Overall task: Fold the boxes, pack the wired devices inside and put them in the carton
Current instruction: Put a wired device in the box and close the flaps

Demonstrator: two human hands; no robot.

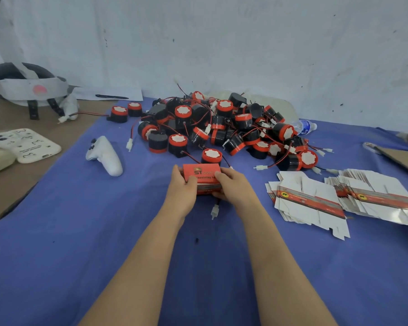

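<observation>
The left hand (183, 189) grips the red box (201, 171) at its 9 o'clock end and the right hand (231, 187) at 3 o'clock, over the blue cloth (80, 231), maybe to steady it because a white plug (214, 211) hangs out at 6 o'clock.

cloth: blue cloth (57, 231) over most of the bench (12, 189), brown top showing far left
controller: white controller (105, 156), lying on the cloth left of centre
phone: white phone (26, 144), back up, left edge
headgear: grey-white helmet thingy (24, 88), upper left
bottle: clear bottle (304, 127), blue label, on its side near the wall
pen: dark pen (112, 97) on a white sheet (132, 93)
</observation>
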